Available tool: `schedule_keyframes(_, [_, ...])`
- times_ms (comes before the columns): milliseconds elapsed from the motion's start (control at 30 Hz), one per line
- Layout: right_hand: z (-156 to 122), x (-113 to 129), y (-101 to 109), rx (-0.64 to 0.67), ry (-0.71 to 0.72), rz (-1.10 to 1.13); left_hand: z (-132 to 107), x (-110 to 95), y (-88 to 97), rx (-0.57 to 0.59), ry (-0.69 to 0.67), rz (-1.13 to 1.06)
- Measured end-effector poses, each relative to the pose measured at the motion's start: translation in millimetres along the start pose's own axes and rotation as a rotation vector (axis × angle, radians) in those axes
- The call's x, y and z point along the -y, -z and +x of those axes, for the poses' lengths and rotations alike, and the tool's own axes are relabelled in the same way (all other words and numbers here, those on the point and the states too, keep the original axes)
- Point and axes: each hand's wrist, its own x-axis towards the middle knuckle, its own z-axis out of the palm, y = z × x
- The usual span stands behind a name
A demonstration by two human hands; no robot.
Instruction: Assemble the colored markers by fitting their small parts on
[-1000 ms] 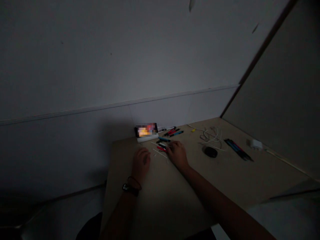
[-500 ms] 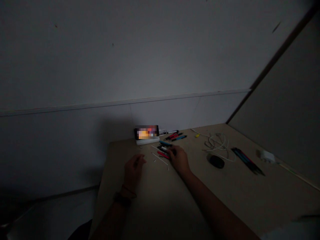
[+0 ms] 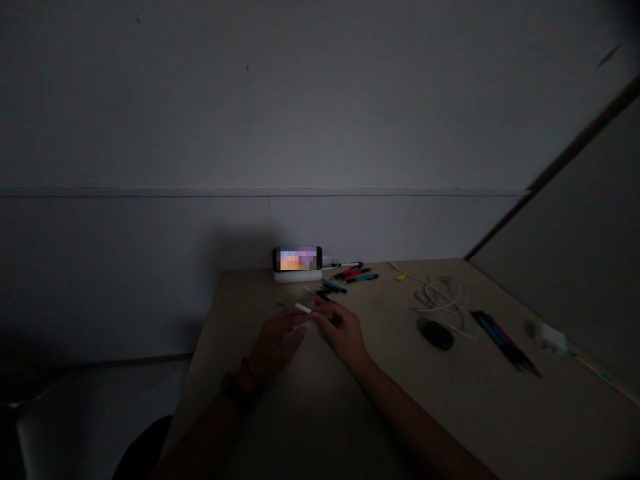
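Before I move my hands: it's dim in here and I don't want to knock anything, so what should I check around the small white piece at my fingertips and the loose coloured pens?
1. Grip on the small white piece between left hand and right hand: cannot tell, too dark and small.
2. Black and red pen parts by the right fingertips: not ok, very close.
3. Blue pens further back: ok, apart from both hands.
4. Black smartphone on its white block: ok, well apart.
5. Lighting: not ok, dim.
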Motion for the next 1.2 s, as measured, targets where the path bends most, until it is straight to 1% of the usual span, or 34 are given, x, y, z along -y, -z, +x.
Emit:
schedule_keyframes(100, [-3, 0, -4, 0.052, -0.080, 0.069, -1, -3, -1.1, -0.022, 0.001, -0.024])
schedule_keyframes(167, [-4, 2, -7, 0.112, -0.101, 0.124, -1, -6, -1.0, -0.036, 0.026, -0.027])
schedule_keyframes(233, [-5, 4, -7, 0.164, -0.082, 0.138, 0, -7, -0.5, -0.052, 0.051, -0.016])
schedule_keyframes(300, [-2, 6, -2, 0.170, -0.039, 0.082, 0, -7, 0.6, -0.090, 0.077, 0.007])
schedule_keyframes(367, [4, 6, 9, 0.103, 0.003, -0.024, 0, -7, 2.5, -0.151, 0.126, 0.031])
schedule_keyframes(433, [12, 3, 24, -0.025, 0.002, -0.105, 1, -5, 5.0, -0.218, 0.195, 0.046])
schedule_keyframes(500, [20, -3, 37, -0.162, -0.031, -0.160, 2, -3, 7.4, -0.266, 0.261, 0.044])
schedule_keyframes(567, [25, -10, 45, -0.211, -0.039, -0.198, 3, -1, 8.7, -0.305, 0.311, 0.023])
schedule_keyframes(600, [25, -13, 46, -0.212, -0.031, -0.209, 3, 1, 8.8, -0.322, 0.329, 0.006])
schedule_keyframes(700, [23, -17, 42, -0.145, 0.010, -0.248, 3, 5, 7.1, -0.354, 0.367, -0.058])
schedule_keyframes(833, [21, -15, 36, -0.036, 0.045, -0.335, 3, 7, 4.2, -0.353, 0.417, -0.140])
schedule_keyframes(1000, [19, -15, 34, -0.003, 0.087, -0.381, 4, 3, 2.9, -0.388, 0.463, -0.172])
schedule_keyframes(1067, [17, -15, 32, 0.054, 0.136, -0.401, 4, 1, 2.0, -0.393, 0.472, -0.186])
schedule_keyframes(1200, [10, -11, 21, 0.222, 0.286, -0.494, 2, -1, -0.9, -0.411, 0.455, -0.160])
